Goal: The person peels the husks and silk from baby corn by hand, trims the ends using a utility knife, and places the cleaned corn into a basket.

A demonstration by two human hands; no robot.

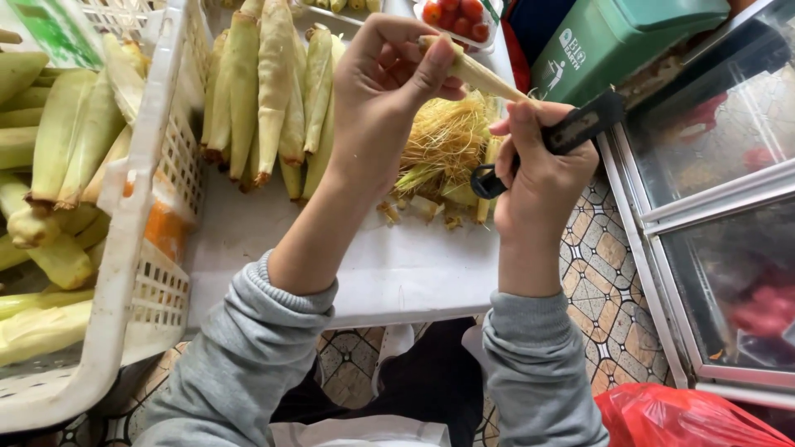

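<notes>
Pale yellow baby corn [476, 74] is pinched in the left hand [389, 79] above the white table [389, 265]; the right hand [542, 170], just beside it, is closed around a black-handled knife [571, 132]. Below both lie husk trimmings [443, 153].

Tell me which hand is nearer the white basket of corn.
Left. The left hand holds a baby corn above the table, closer to the white basket at the left edge. The right hand, gripping a black-handled knife, is farther right.
</notes>
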